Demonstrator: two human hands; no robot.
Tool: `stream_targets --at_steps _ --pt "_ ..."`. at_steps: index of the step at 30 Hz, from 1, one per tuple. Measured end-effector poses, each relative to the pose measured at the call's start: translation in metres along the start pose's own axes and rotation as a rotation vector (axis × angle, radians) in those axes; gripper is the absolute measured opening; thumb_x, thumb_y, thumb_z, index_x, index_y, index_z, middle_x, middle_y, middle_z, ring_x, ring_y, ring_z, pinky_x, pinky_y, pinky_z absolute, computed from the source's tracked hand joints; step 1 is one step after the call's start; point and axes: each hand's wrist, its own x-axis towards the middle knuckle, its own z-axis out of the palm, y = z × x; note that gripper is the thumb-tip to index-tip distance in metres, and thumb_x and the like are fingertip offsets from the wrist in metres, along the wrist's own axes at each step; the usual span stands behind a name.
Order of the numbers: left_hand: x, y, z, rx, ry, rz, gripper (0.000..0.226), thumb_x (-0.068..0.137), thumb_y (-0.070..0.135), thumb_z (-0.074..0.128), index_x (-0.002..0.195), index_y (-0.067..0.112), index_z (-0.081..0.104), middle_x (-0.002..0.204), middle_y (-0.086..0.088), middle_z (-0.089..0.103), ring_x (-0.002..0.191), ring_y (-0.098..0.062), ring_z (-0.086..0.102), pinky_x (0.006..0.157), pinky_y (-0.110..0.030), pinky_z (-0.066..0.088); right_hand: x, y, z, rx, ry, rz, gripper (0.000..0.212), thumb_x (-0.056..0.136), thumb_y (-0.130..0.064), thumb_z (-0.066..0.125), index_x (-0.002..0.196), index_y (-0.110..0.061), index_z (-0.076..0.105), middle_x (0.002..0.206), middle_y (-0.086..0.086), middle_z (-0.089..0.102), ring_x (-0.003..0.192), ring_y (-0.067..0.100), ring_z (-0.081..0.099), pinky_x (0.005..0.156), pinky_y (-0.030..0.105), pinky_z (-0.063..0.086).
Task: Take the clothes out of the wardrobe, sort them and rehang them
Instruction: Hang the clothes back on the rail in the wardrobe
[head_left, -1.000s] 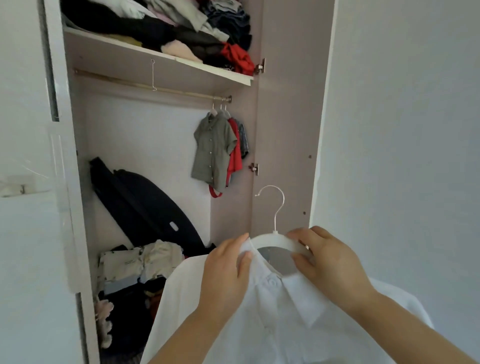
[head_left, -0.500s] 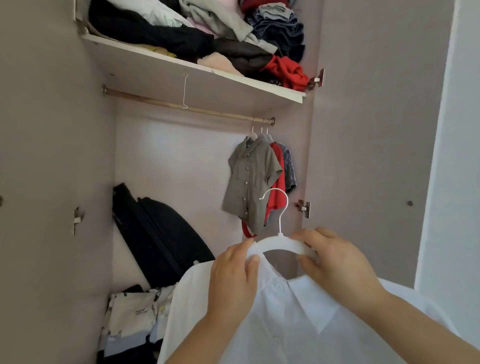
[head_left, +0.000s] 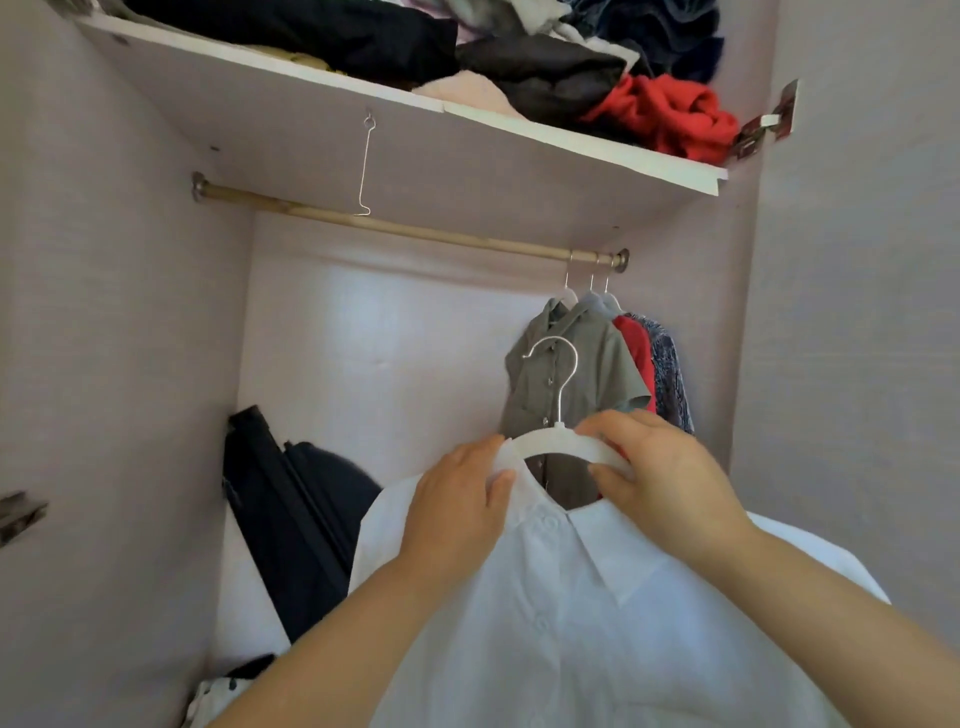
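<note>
Shirt on hanger, pinched by left grip, right grip

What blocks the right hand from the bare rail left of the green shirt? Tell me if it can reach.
Probably yes. Nothing lies between the right hand and the bare rail; the green shirt hangs further right. The hand grips the white hanger, though.

what I see from here: white shirt thin smooth cloth, matt. hanger white plastic, matt; hook thin bright metal wire. rail dull brassy metal (could be wood, can't tell). shelf matt laminate. red bundle fuzzy knit. olive shirt matt woven cloth.
</note>
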Motion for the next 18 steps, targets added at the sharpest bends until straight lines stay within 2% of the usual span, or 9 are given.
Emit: stream_targets --at_steps 5,12,14,18 --pt "0.064 -0.035 0.027 0.128 0.024 0.028 0.032 0.093 0.031 0.039 0.122 0.025 0.049 0.114 0.003 0.058 0.106 -0.020 0.051 0.091 -0.035 0.039 0.059 0.028 0.038 -0.030 0.038 -0.039 0.033 0.082 -0.022 0.059 0.114 -0.030 0.055 0.096 -0.005 0.053 0.087 0.020 0.056 0.068 0.037 0.048" --pt "0.157 -0.086 0.046 0.230 0.051 0.050 0.040 0.094 0.036 0.039 0.132 0.025 0.043 0.125 0.001 0.054 0.112 -0.020 0.049 0.095 -0.033 0.036 0.154 0.045 0.075 -0.132 0.109 -0.032 0.036 0.084 -0.020 0.055 0.118 -0.031 0.054 0.105 -0.004 0.054 0.097 0.020 0.055 0.068 0.032 0.044" --pt "0.186 -0.100 0.049 0.241 0.048 0.066 0.040 0.094 0.035 0.040 0.132 0.023 0.043 0.125 0.001 0.054 0.113 -0.020 0.049 0.095 -0.032 0.035 0.183 0.049 0.082 -0.143 0.120 -0.025 0.036 0.084 -0.018 0.055 0.118 -0.029 0.055 0.107 -0.002 0.055 0.099 0.022 0.055 0.072 0.034 0.047" --pt "0.234 -0.119 0.054 0.208 0.028 0.067 0.039 0.095 0.033 0.040 0.132 0.021 0.043 0.122 -0.001 0.054 0.111 -0.021 0.050 0.094 -0.034 0.038 0.235 0.060 0.095 -0.206 0.155 0.034 0.037 0.084 -0.014 0.054 0.119 -0.027 0.055 0.112 0.000 0.055 0.100 0.022 0.054 0.072 0.034 0.048"
